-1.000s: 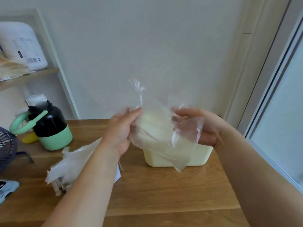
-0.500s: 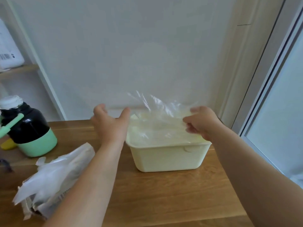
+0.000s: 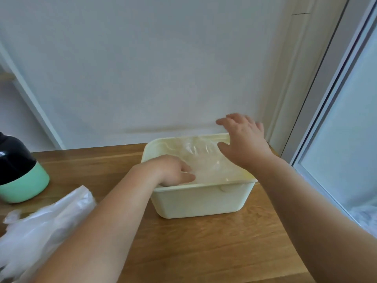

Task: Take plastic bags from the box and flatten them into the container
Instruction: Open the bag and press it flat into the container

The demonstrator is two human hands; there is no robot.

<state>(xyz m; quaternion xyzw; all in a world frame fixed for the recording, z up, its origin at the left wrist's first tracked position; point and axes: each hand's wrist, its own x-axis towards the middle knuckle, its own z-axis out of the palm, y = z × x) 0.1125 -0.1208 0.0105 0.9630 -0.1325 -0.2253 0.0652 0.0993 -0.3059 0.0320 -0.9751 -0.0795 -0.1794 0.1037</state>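
A pale yellow plastic container [image 3: 202,199] stands on the wooden table near the wall. A clear plastic bag [image 3: 206,158] lies inside it, spread over its contents. My left hand [image 3: 173,170] reaches into the container's near left part, its fingers pressing down on the bag. My right hand [image 3: 242,139] hovers over the far right corner with spread, straight fingers, its palm above the bag's edge. A heap of clear plastic bags [image 3: 40,229] spills out at the lower left; the box under it is hidden.
A black jug with a mint green base [image 3: 20,174] stands at the left edge of the table [image 3: 204,252]. The white wall is close behind the container. A window frame [image 3: 326,119] runs down the right side, next to the table's right edge.
Both hands brought the bag down from the air into the container. The right hand let go of it and opened; the left hand went down onto the bag. The view tilted lower and right.
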